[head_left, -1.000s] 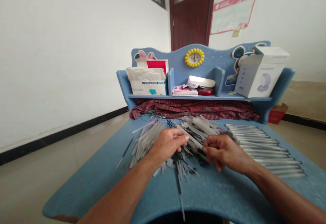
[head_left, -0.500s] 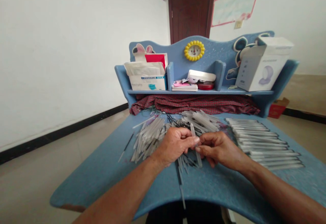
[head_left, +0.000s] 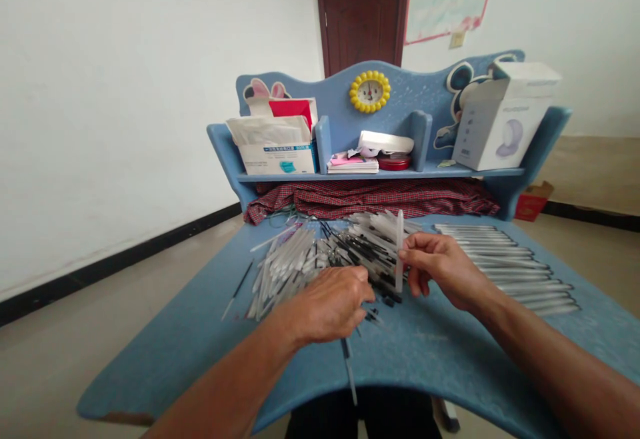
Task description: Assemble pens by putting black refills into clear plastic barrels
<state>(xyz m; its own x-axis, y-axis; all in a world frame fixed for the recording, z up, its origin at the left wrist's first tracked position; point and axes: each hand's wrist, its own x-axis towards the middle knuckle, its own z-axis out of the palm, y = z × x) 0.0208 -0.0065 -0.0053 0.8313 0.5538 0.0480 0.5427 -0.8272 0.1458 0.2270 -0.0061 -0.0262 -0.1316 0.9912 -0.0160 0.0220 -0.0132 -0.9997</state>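
My right hand [head_left: 440, 266] pinches a translucent pen barrel [head_left: 399, 242] between thumb and fingers and holds it nearly upright above the desk. To its left, my left hand [head_left: 333, 302] reaches down with curled fingers over some thin refills. Its fingertips are partly hidden, so what they hold cannot be made out. Beyond the hands are a heap of clear pen barrels [head_left: 285, 262] and a pile of black pen parts [head_left: 357, 252]. A row of pens with dark ends [head_left: 525, 269] lies to the right of my right hand.
The blue desk [head_left: 180, 352] has a curved front edge, with a thin refill [head_left: 350, 372] lying across it. Another refill [head_left: 238, 289] lies at the left. Checked cloth [head_left: 370, 198] is bunched under the shelf, which carries a mask box [head_left: 277, 158] and a white carton [head_left: 500, 122].
My hands have parted. The right hand has kept the barrel and raised it upright, while the left has let go of it and moved down and left to the thin refills. The view has shifted slightly.
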